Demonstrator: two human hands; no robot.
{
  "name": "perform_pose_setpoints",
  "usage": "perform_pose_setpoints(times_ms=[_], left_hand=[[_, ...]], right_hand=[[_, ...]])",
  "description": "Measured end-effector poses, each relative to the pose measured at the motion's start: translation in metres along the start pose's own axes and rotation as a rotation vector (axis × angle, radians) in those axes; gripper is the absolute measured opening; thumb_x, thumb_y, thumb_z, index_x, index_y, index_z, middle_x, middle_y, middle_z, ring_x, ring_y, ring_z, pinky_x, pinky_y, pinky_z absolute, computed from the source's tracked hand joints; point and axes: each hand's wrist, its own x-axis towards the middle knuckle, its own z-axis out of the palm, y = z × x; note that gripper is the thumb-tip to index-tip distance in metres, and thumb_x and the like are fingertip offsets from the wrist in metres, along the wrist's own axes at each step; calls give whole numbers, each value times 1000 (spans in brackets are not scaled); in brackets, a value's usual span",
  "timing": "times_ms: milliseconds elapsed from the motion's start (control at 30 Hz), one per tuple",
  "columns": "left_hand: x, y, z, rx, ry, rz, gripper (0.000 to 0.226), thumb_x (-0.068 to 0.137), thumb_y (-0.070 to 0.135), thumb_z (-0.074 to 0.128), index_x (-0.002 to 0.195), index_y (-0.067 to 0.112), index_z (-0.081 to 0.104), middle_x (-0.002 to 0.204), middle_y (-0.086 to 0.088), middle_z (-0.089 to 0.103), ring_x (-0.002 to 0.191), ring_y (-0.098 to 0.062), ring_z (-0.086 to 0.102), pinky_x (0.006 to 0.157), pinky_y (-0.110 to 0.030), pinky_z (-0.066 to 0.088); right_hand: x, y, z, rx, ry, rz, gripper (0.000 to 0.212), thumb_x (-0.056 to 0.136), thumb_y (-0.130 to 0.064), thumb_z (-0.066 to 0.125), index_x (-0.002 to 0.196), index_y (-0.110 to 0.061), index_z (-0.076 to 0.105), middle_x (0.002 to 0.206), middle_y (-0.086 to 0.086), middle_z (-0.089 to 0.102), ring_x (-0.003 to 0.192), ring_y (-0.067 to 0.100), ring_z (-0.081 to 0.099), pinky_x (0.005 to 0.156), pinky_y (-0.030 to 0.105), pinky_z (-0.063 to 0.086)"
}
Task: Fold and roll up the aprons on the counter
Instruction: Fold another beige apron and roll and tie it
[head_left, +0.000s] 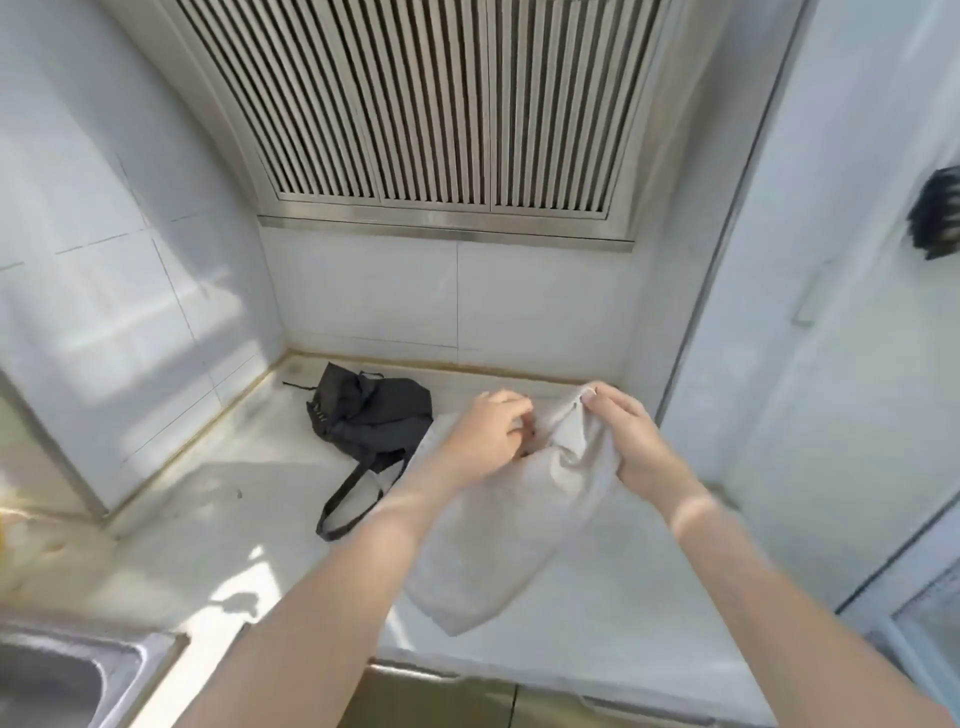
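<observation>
Gripping an unfolded pale grey cloth apron (519, 525) by its top edge in left hand (485, 439) and right hand (631, 441); leaving crumpled black fabric apron (371, 415) untouched.

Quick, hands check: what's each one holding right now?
Left hand: closed, fingers curled into the upper part of the beige apron.
Right hand: closed, pinching the same apron at its top edge.
</observation>
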Motion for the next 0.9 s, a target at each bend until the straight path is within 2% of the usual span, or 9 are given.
perform_pose_setpoints(times_ms=[100, 167, 233, 300, 400, 567, 667, 767, 900], left_hand=[[-43, 26, 8, 50, -127, -131, 13, 97, 16, 37, 104, 9, 47, 105, -13, 60, 89, -27, 50, 62, -31, 24], [-67, 38, 12, 96, -169, -160, 10, 99, 20, 32, 96, 14, 38, 90, -13, 57, 78, -28, 48, 59, -33, 28], [-75, 44, 16, 126, -156, -137, 12, 100, 22, 31, 92, 14, 34, 77, -10, 50, 75, -29, 48, 60, -34, 30], [-81, 55, 19, 150, -139, -106, 13, 101, 22, 31, 95, 12, 37, 82, -13, 52, 79, -31, 50, 63, -33, 31], [-85, 72, 19, 145, -138, -85, 16, 101, 23, 32, 97, 12, 43, 95, -16, 58, 89, -33, 54, 67, -33, 34], [-88, 89, 13, -26, -191, -92, 15, 102, 25, 33, 98, 16, 44, 81, -1, 58, 67, -22, 60, 70, -33, 49], [-88, 84, 15, -133, -217, -73, 19, 100, 17, 40, 117, 19, 50, 100, 4, 58, 100, -20, 59, 80, -23, 41], [-89, 67, 18, -87, -308, -26, 58, 94, 10, 49, 147, 26, 30, 144, 2, 40, 135, -18, 36, 104, -25, 34], [-89, 59, 27, 42, -348, -31, 77, 91, 24, 61, 152, 29, 14, 158, 0, 17, 144, -23, 17, 114, -38, 27]], right_hand=[[-39, 6, -9, -189, 45, 54, 18, 93, -23, 59, 76, -18, 62, 76, 0, 57, 72, 13, 52, 62, 26, 39], [-66, 2, -14, -406, 117, 47, 22, 96, -19, 56, 75, -21, 63, 68, -6, 56, 64, 8, 50, 54, 21, 37], [-79, -1, -20, -560, 104, 49, 21, 98, -17, 52, 80, -19, 63, 68, -3, 55, 54, 16, 51, 41, 23, 39], [-95, -10, -25, -644, 111, 89, 18, 99, -19, 49, 88, -15, 63, 74, 2, 56, 44, 24, 49, 34, 24, 38], [-109, -25, -29, -698, 154, 126, 16, 99, -16, 46, 91, -11, 60, 68, 10, 56, 31, 20, 49, 33, 23, 38], [-119, -41, -29, -648, 249, 67, 21, 98, -8, 43, 83, -12, 57, 69, 6, 55, 58, 22, 56, 46, 29, 50], [-124, -47, -32, -481, 315, -6, 23, 100, -8, 40, 85, -16, 56, 75, 3, 50, 68, 15, 48, 57, 27, 43], [-134, -51, -37, -331, 324, -32, 26, 101, -13, 41, 80, -19, 55, 72, 1, 47, 66, 14, 46, 57, 28, 41], [-142, -56, -45, -203, 327, -97, 28, 101, -15, 42, 76, -19, 55, 71, 0, 47, 62, 12, 45, 53, 25, 36]])
